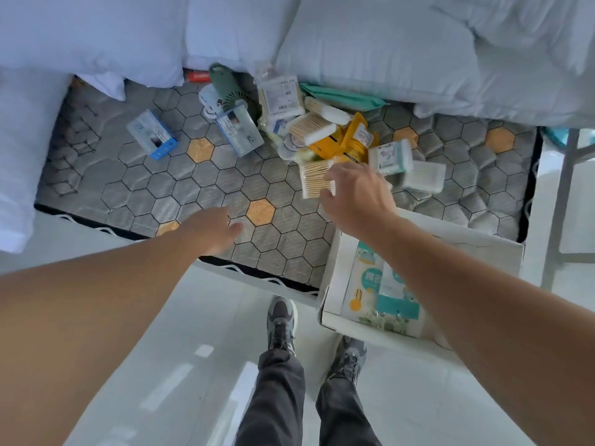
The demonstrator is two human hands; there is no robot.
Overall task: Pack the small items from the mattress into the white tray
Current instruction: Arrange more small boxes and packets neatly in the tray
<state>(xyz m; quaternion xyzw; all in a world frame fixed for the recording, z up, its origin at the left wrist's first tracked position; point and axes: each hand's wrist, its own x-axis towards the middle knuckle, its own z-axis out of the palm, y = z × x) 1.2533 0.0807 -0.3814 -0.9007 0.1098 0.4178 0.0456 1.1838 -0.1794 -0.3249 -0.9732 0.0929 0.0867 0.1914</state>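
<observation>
– So, what's in the grip?
– My right hand point(354, 201) has its fingers curled round the edge of a cotton-swab pack point(314, 178), at the near side of the pile point(322, 130) on the mattress point(193, 188). My left hand point(212, 230) lies loose on the mattress and holds nothing.
– And the tray?
– The white tray point(333, 275) sits just beside the pile and holds a few packets point(380, 294). The pile and two boxes point(151, 133) remain outside it, so I judge we're early.
</observation>
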